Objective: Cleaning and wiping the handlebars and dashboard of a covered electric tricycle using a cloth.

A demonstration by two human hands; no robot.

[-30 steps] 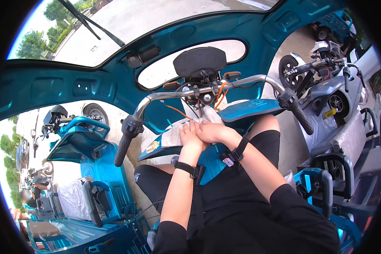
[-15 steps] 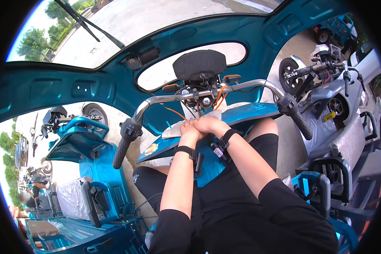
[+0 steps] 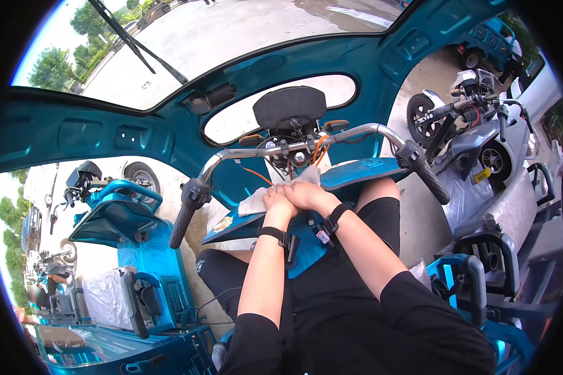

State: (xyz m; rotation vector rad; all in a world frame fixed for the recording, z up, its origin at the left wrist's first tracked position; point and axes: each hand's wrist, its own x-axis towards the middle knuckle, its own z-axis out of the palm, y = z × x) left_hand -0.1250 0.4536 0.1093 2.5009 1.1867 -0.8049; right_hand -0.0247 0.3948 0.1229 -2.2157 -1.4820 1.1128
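Observation:
A grey cloth point(image 3: 251, 204) lies on the teal front panel point(image 3: 364, 173) of a three-wheeled vehicle, below its handlebar. My left hand point(image 3: 279, 200) is closed on the cloth, pressing it against the panel. Close beside it, touching, my right hand point(image 3: 308, 195) also presses on the cloth with its fingers over it. The fingertips of both hands are partly hidden. Part of the cloth sticks up beyond my right fingers. Each wrist wears a black strap with a small device.
The chrome handlebar point(image 3: 244, 152) curves around my hands, with a black left grip point(image 3: 183, 222) and right grip point(image 3: 433, 182). Orange cables hang near the middle. A teal windshield frame point(image 3: 256, 69) rises ahead. Other vehicles stand on both sides, including a teal one point(image 3: 116, 215).
The view has shifted slightly. Both hands have slid a little nearer to me over the panel with the cloth, and more of the cloth shows beyond my right fingers.

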